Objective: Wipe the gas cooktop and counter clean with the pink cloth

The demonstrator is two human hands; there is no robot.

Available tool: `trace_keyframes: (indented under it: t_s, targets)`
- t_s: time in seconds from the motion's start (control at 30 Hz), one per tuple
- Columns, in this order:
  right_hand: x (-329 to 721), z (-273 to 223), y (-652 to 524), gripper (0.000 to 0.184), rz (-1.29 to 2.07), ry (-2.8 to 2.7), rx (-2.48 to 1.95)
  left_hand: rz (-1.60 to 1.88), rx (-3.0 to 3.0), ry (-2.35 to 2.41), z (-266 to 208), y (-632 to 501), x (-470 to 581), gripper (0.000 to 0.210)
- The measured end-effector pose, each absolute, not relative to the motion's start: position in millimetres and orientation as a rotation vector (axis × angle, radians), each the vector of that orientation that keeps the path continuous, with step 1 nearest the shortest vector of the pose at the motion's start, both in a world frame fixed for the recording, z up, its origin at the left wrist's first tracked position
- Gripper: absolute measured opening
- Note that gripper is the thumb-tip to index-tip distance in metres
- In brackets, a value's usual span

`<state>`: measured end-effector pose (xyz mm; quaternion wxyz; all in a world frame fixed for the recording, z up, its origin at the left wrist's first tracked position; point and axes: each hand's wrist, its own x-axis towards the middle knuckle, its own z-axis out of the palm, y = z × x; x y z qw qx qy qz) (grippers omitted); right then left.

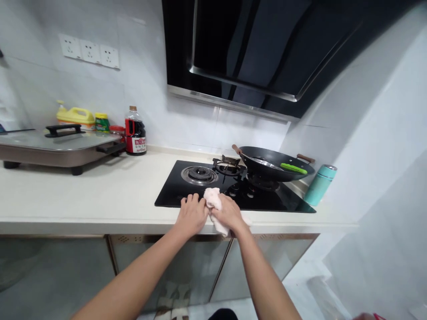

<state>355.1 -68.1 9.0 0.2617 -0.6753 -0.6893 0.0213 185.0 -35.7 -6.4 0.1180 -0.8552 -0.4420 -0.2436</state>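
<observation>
A pale pink cloth (212, 198) is bunched under my right hand (229, 212), whose fingers are closed around it at the front edge of the black gas stove (173, 189). Part of the cloth hangs over the counter's edge. Just left of it, my left hand (192, 214) rests on the stove's front edge with its fingers apart, the thumb side close against the cloth. Whether that thumb touches the cloth I cannot tell. Behind my hands are the left burner (199, 175) and a burner grate (228, 166).
A black wok (276, 162) with a green-handled utensil (293, 168) sits on the stove's right side. Beside it stands a turquoise flask (320, 184). A lidded electric pan (56, 153) and a dark sauce bottle (135, 132) occupy the left counter. The range hood (247, 53) overhangs the stove.
</observation>
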Motion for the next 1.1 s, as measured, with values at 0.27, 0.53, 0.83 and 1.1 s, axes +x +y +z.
trace_keyframes:
  t_s: [0.27,0.53,0.83,1.1]
  targets:
    - [431,-12,-97,0.034,-0.011,-1.717,-1.878,-0.783,-2.499,-1.265,-11,-32,181,0.034]
    - [618,-14,-119,0.051,-0.161,-1.147,-2.553,-0.740,-2.514,-1.287,-7,-37,184,0.034]
    - [615,2,-53,0.059,-0.052,-1.268,-2.557,-0.729,-2.521,-1.328,-4,-38,186,0.033]
    - [562,0,-68,0.051,-0.041,-1.456,-2.344,-0.774,-2.515,-1.293,-8,-36,185,0.036]
